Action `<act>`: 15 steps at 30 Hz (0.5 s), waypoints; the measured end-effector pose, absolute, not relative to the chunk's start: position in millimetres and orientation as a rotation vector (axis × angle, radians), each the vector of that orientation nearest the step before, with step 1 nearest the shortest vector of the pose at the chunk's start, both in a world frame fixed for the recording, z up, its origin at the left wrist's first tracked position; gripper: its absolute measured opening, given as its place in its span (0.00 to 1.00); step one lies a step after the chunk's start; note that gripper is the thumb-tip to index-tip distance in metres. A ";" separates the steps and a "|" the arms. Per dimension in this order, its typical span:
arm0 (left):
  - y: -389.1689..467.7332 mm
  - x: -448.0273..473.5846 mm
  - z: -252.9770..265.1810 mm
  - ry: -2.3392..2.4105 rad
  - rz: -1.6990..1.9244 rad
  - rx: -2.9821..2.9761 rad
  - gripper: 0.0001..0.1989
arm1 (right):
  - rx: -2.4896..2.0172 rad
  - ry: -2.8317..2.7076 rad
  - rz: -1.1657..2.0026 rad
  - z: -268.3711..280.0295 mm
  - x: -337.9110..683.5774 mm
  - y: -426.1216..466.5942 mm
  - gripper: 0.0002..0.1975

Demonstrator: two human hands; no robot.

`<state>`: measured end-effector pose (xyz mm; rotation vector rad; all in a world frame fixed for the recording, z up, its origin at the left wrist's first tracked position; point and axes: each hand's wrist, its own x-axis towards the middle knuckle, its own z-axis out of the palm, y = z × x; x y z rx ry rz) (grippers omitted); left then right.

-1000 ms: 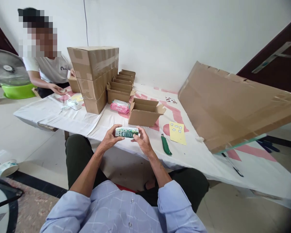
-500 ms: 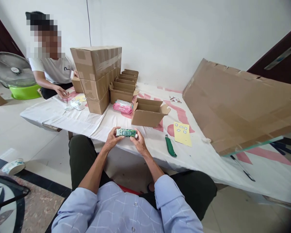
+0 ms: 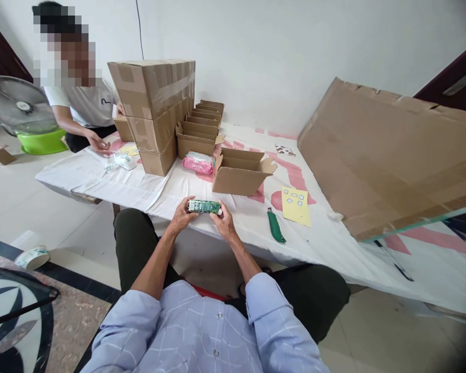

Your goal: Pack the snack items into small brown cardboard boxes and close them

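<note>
Between both hands, just over the table's near edge, I hold a small green printed carton [image 3: 204,206] lengthwise. It has a barcode-like white patch at its left end and a white bit at its right end. My left hand [image 3: 182,214] grips the left end with the thumb along the near side. At the other end, my right hand [image 3: 223,220] has its thumb and fingers closed on the carton. Beyond the hands stands an open brown cardboard box [image 3: 238,180] with its flaps up. A green utility knife [image 3: 275,227] lies right of my right hand.
Stacked taped boxes [image 3: 155,122] rise at the left, beside a row of open boxes [image 3: 196,140] and a pink wipes pack [image 3: 198,163]. A yellow paper [image 3: 296,206] lies right; a large cardboard sheet [image 3: 392,160] leans there. Another person [image 3: 85,109] sits at the far left.
My view has tilted and shifted slightly, so the table things sit higher in the picture. Both hands still hold the green carton in nearly the same pose.
</note>
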<state>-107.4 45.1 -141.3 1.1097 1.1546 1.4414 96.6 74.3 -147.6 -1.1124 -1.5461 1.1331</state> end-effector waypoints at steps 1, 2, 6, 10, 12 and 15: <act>45.1 -107.4 -141.4 1.155 1.439 1.105 0.41 | -1.108 -1.551 1.123 -148.3 96.5 74.1 0.42; 45.1 -107.3 -141.5 1.155 1.436 1.099 0.41 | -1.104 -1.556 1.114 -149.0 96.4 74.0 0.42; 45.6 -106.4 -141.7 1.148 1.443 1.084 0.41 | -1.095 -1.565 1.085 -151.8 97.0 75.0 0.43; 46.2 -105.6 -143.7 1.139 1.448 1.078 0.40 | -1.089 -1.557 1.101 -153.1 97.4 75.7 0.43; 46.5 -105.4 -145.1 1.136 1.450 1.076 0.41 | -1.087 -1.550 1.107 -152.8 97.2 75.5 0.43; 46.9 -105.1 -146.8 1.132 1.460 1.070 0.41 | -1.095 -1.541 1.112 -151.2 96.9 74.8 0.43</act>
